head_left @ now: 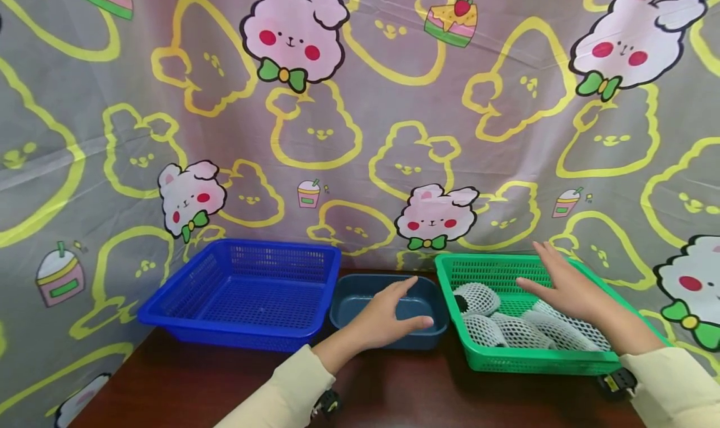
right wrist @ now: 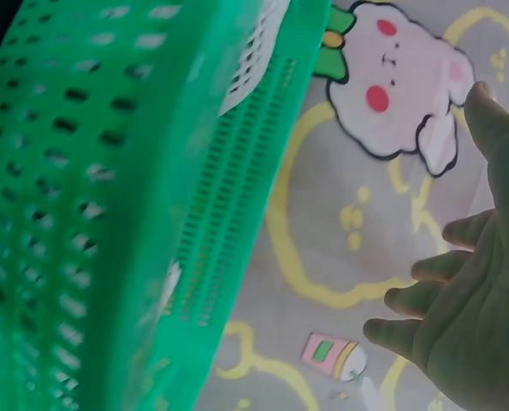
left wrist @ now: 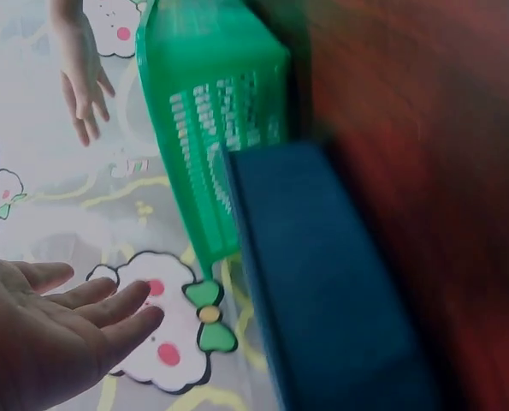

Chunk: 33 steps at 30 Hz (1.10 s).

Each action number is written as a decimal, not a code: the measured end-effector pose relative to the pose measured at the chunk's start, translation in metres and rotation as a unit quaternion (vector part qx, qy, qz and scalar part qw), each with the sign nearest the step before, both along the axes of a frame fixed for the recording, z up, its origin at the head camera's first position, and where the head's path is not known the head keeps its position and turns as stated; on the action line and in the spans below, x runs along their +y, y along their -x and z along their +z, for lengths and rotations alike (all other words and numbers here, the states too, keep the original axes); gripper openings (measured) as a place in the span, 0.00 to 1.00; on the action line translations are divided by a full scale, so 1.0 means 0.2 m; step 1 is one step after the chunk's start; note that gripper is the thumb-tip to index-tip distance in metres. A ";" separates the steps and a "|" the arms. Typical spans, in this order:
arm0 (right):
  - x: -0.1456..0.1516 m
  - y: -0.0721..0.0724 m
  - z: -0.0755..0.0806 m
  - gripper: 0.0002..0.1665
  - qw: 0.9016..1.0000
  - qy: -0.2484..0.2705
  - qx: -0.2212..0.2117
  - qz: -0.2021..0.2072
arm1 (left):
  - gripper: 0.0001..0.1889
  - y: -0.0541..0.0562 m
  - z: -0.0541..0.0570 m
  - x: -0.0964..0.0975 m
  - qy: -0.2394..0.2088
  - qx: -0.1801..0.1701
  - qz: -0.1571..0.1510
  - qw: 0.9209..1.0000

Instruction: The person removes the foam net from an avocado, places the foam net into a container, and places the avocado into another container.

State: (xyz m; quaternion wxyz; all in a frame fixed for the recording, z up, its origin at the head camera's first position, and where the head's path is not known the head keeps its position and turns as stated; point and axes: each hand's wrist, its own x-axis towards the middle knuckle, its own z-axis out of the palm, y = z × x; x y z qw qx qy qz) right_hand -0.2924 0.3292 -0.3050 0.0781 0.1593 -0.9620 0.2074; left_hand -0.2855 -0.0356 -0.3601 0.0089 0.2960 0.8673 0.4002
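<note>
The left hand point(head_left: 379, 320) hovers above the dark-blue tray point(head_left: 427, 338), the right hand point(head_left: 570, 290) above the green basket point(head_left: 534, 362) — both with fingers extended, holding nothing. Along the tabletop point(head_left: 185, 378): a blue basket point(head_left: 247, 337), the tray, then the green basket — white net-sleeved items point(head_left: 523, 332) inside.

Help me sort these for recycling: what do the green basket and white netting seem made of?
The green basket looks like molded plastic, slightly glossy, with a smooth rim and regular slots. The white netting is probably matte foam, given its thick, soft-looking mesh.
</note>
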 end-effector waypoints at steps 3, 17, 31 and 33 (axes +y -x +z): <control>0.04 0.01 -0.03 0.56 1.000 -0.003 0.006 -0.007 | 0.40 -0.01 -0.03 0.03 -0.030 -0.036 -0.024 0.999; 0.28 0.05 -0.16 0.53 0.995 -0.053 -0.013 -0.080 | 0.27 -0.06 -0.16 0.22 -0.155 -0.176 -0.028 0.972; 0.46 0.07 -0.30 0.45 0.992 -0.075 -0.016 -0.099 | 0.29 -0.09 -0.25 0.38 -0.282 -0.276 -0.047 0.918; 0.47 0.08 -0.31 0.45 0.992 -0.077 -0.015 -0.097 | 0.28 -0.10 -0.26 0.39 -0.297 -0.276 -0.048 0.913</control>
